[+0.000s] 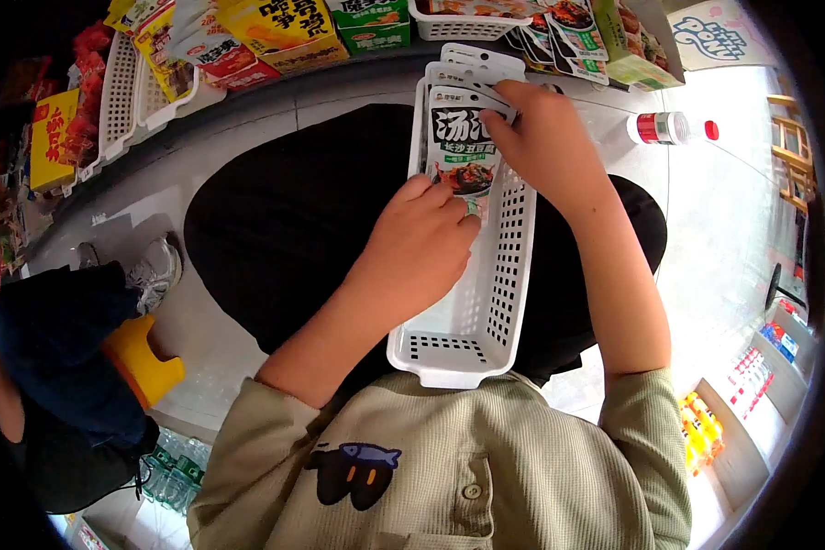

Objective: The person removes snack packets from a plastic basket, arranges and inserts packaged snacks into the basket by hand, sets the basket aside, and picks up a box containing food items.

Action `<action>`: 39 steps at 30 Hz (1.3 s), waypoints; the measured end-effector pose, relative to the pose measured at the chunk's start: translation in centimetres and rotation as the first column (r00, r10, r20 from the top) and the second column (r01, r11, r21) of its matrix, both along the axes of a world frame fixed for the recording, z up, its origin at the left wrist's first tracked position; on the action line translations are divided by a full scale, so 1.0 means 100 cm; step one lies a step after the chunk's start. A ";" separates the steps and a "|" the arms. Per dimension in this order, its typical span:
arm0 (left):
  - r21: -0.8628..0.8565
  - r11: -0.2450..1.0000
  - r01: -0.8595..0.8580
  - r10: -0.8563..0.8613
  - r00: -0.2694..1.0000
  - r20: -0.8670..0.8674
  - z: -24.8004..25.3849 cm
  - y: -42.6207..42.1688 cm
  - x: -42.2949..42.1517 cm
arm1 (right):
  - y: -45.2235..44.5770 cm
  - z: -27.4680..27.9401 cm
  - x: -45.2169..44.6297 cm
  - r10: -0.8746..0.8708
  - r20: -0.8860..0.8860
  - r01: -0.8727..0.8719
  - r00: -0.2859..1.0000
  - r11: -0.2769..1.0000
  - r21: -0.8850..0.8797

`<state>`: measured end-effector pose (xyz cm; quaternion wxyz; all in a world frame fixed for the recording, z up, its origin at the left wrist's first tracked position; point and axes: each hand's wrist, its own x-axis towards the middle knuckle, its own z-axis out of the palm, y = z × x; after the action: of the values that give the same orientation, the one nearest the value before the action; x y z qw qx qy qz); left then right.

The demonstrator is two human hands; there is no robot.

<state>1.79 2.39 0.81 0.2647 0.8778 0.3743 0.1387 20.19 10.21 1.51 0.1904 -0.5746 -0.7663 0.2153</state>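
Observation:
A long white perforated plastic basket [458,323] rests lengthwise across my lap. At its far end a stack of snack packets [465,154] stands leaning, the front one black, white and green with a food picture. My right hand [545,137] is closed at the packets' upper right corner, thumb on the front face and fingers behind. Curled fingers of my left hand [423,240] hold the lower edge of the front packet, inside the basket. The near half of the basket shows its bare floor.
Shelves ahead carry bagged and boxed snacks [279,37] and another white basket [467,26]. A clear bottle with a red label [658,128] is on the floor at right. At left, a person [73,348] is beside a yellow stool [144,359]. Bottled drinks [701,431] stand lower right.

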 end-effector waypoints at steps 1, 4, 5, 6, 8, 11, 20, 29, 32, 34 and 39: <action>-0.016 0.999 0.043 -0.044 0.995 -0.084 -0.001 0.001 0.001 | 0.000 0.000 -0.001 0.004 -0.002 -0.004 1.000 1.000 -0.001; 0.007 0.993 0.118 -0.113 0.966 -0.232 -0.003 0.002 0.005 | 0.001 0.000 0.001 -0.018 0.006 0.018 1.000 1.000 0.002; 0.045 0.987 0.155 -0.135 0.945 -0.298 -0.003 0.003 0.007 | 0.000 -0.001 0.002 -0.014 -0.021 0.014 1.000 1.000 0.027; 0.045 0.987 0.157 -0.137 0.945 -0.298 -0.003 0.004 0.010 | 0.000 -0.001 0.003 -0.008 -0.048 0.011 0.999 0.999 0.051; -0.040 0.970 0.240 -0.237 0.894 -0.380 -0.001 0.008 0.012 | 0.001 -0.002 0.002 -0.029 -0.048 0.030 0.998 0.999 0.020; -0.105 0.950 0.293 -0.311 0.868 -0.388 -0.003 0.008 0.015 | 0.001 -0.002 0.002 -0.061 -0.063 0.060 0.996 0.998 -0.019; 0.074 0.987 0.139 -0.097 0.907 -0.411 -0.019 -0.006 0.020 | 0.006 0.000 0.014 -0.140 -0.157 0.149 0.978 0.988 0.046; 0.084 0.993 0.080 -0.030 0.875 -0.483 -0.023 -0.011 0.026 | 0.019 -0.012 0.022 0.102 -0.291 -0.040 0.951 0.976 0.213; 0.109 0.992 0.065 -0.001 0.859 -0.511 -0.026 -0.014 0.027 | 0.018 -0.006 0.017 0.208 -0.095 -0.166 0.974 0.928 0.334; 0.093 0.994 0.059 -0.003 0.859 -0.512 -0.026 -0.013 0.028 | 0.015 0.001 0.005 0.217 -0.030 -0.193 0.976 0.916 0.353; 0.094 0.994 0.059 -0.003 0.865 -0.502 -0.025 -0.011 0.028 | 0.006 -0.006 -0.022 0.021 0.272 -0.132 0.962 0.909 0.396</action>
<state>4.55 1.26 -1.65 0.1135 0.9025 0.4081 -0.0785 17.95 10.81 0.93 0.1952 -0.5144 -0.8347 -0.0211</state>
